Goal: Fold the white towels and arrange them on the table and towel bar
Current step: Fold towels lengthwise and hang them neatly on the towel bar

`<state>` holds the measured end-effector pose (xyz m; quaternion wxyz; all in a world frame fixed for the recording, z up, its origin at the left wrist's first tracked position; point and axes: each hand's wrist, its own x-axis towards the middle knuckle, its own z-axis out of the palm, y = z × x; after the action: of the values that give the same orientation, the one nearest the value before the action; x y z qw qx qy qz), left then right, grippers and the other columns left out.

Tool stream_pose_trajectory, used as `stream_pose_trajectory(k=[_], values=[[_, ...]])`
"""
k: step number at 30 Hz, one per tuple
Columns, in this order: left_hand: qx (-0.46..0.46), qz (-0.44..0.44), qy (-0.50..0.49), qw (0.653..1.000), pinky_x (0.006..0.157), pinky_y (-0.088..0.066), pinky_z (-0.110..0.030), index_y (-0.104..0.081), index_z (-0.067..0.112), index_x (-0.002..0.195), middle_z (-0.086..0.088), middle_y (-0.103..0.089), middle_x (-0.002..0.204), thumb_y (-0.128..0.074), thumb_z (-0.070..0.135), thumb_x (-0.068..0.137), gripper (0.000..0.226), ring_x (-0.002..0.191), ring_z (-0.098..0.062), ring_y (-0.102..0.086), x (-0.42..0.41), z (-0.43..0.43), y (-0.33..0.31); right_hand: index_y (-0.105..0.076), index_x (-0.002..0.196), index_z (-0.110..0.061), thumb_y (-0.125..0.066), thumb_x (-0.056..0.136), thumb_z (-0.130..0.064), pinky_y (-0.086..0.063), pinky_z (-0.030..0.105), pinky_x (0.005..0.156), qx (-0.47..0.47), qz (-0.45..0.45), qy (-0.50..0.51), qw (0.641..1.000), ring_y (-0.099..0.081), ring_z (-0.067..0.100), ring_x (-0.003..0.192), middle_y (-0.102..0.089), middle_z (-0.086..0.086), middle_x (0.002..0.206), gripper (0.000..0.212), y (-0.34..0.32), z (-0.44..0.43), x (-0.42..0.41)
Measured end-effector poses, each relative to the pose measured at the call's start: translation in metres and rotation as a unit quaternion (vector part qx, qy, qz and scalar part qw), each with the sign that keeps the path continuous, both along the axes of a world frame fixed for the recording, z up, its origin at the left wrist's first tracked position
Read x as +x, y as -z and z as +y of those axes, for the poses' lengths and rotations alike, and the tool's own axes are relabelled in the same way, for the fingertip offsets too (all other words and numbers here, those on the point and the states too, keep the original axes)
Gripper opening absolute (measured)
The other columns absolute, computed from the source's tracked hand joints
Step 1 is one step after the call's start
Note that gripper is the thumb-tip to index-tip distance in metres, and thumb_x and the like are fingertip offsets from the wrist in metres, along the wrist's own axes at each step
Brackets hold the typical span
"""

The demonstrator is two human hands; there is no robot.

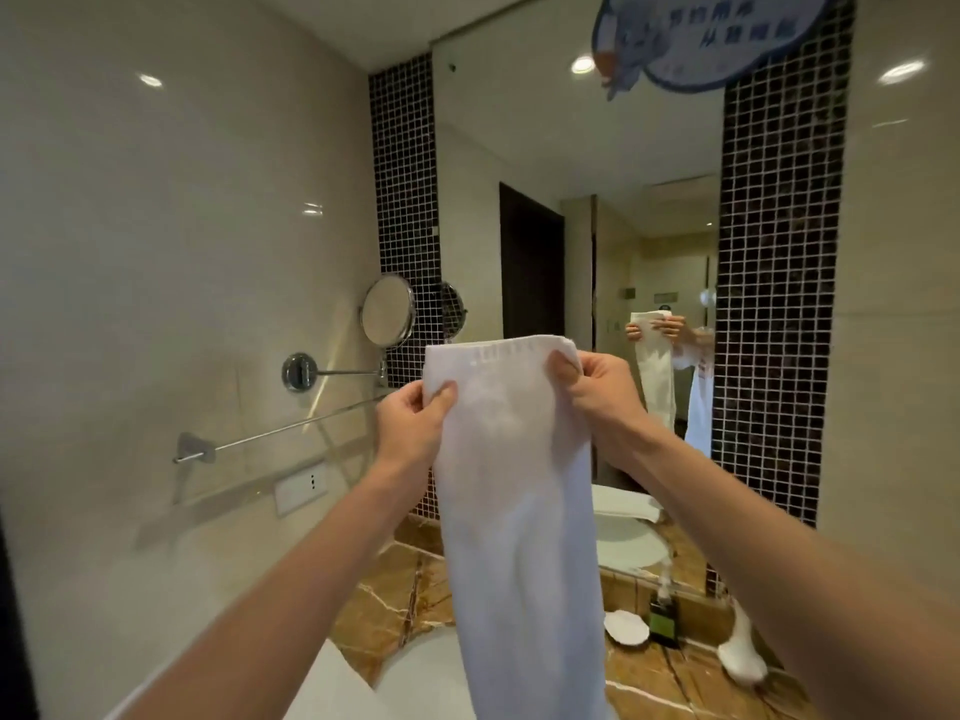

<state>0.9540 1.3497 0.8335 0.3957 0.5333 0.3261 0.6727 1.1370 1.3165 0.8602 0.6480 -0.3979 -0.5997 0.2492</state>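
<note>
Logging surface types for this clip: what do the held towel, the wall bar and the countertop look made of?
The towel looks like white cotton-type terry, matte, with a soft nap and a woven band near its top edge. The wall bar is polished metal, probably chromed; it shines and reflects. The countertop is glossy brown stone, likely marble, with pale veins.

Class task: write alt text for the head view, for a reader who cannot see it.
A white towel hangs above a marble counter, its top corners pinched by the left hand and right hand; a towel bar runs along the left wall.
</note>
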Motion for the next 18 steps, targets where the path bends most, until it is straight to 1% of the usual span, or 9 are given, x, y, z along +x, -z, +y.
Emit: stream_pose_trajectory(k=[2,4,5,8,9,11,13,15,18], values=[[0.053,0.017,-0.045,0.997,0.057,-0.054,-0.022,-0.066,0.014,0.087,-0.006,-0.072,0.086,-0.069,0.013,0.085,0.004,0.073,-0.014,-0.069,-0.014,0.003,-0.02,-0.066,0.075,-0.008,-0.056,0.094,-0.032,-0.054,0.025,0.055,0.007,0.002,-0.013,1.0,-0.064,0.012,0.062,-0.067,0.003,0.071,0.033,-0.013,0.006,-0.009],[0.101,0.045,-0.093,0.989,0.06,-0.053,-0.018,-0.063,0.021,0.094,-0.004,-0.072,0.09,-0.072,0.013,0.082,0.017,0.075,-0.008,-0.069,-0.03,0.006,-0.035,-0.067,0.084,-0.001,-0.057,0.094,-0.031,-0.058,0.035,0.065,0.013,0.007,-0.028,1.0,-0.065,0.021,0.071,-0.068,0.012,0.082,0.033,-0.022,0.012,-0.019],[0.123,0.068,-0.118,0.983,0.062,-0.054,-0.019,-0.062,0.022,0.1,-0.003,-0.071,0.09,-0.073,0.014,0.081,0.024,0.076,-0.009,-0.069,-0.039,0.007,-0.041,-0.066,0.087,0.002,-0.057,0.094,-0.03,-0.057,0.037,0.067,0.018,0.011,-0.034,0.999,-0.065,0.023,0.073,-0.068,0.014,0.084,0.034,-0.025,0.015,-0.024],[0.183,0.165,-0.132,0.96,0.06,-0.054,-0.018,-0.059,0.026,0.116,0.0,-0.07,0.083,-0.072,0.012,0.082,0.039,0.072,-0.009,-0.069,-0.065,0.008,-0.055,-0.065,0.085,0.004,-0.058,0.093,-0.028,-0.058,0.034,0.063,0.033,0.013,-0.063,0.997,-0.065,0.022,0.068,-0.067,0.013,0.08,0.034,-0.029,0.024,-0.038],[0.195,0.202,-0.117,0.953,0.059,-0.053,-0.016,-0.06,0.027,0.114,0.001,-0.069,0.082,-0.072,0.01,0.082,0.038,0.071,-0.008,-0.069,-0.073,0.008,-0.059,-0.065,0.084,0.004,-0.059,0.092,-0.029,-0.059,0.036,0.063,0.035,0.012,-0.074,0.997,-0.065,0.023,0.068,-0.067,0.014,0.08,0.035,-0.028,0.028,-0.042],[0.196,0.262,-0.084,0.941,0.055,-0.052,-0.017,-0.065,0.026,0.101,-0.001,-0.068,0.082,-0.072,0.007,0.08,0.029,0.068,-0.007,-0.069,-0.09,0.009,-0.068,-0.065,0.086,0.004,-0.06,0.087,-0.038,-0.059,0.043,0.07,0.028,0.011,-0.091,0.995,-0.065,0.028,0.073,-0.067,0.02,0.087,0.043,-0.026,0.037,-0.051],[0.169,0.288,-0.055,0.941,0.051,-0.055,-0.025,-0.068,0.023,0.09,-0.005,-0.07,0.077,-0.074,0.004,0.078,0.023,0.063,-0.01,-0.068,-0.106,0.011,-0.072,-0.065,0.088,0.004,-0.058,0.085,-0.044,-0.058,0.046,0.073,0.013,0.012,-0.1,0.995,-0.066,0.03,0.076,-0.068,0.022,0.09,0.049,-0.022,0.047,-0.057],[0.139,0.288,-0.049,0.946,0.054,-0.058,-0.033,-0.067,0.016,0.086,-0.004,-0.072,0.07,-0.076,0.002,0.075,0.02,0.062,-0.016,-0.068,-0.118,0.014,-0.073,-0.065,0.084,0.002,-0.056,0.088,-0.046,-0.058,0.042,0.071,-0.001,0.015,-0.11,0.994,-0.067,0.026,0.073,-0.069,0.018,0.086,0.049,-0.02,0.055,-0.064],[0.107,0.286,-0.07,0.95,0.056,-0.058,-0.035,-0.063,0.007,0.08,-0.002,-0.071,0.064,-0.075,0.001,0.075,0.015,0.06,-0.018,-0.067,-0.129,0.018,-0.071,-0.065,0.075,-0.006,-0.054,0.091,-0.045,-0.055,0.029,0.058,-0.019,0.025,-0.113,0.993,-0.065,0.015,0.063,-0.069,0.005,0.072,0.044,-0.017,0.07,-0.076]])
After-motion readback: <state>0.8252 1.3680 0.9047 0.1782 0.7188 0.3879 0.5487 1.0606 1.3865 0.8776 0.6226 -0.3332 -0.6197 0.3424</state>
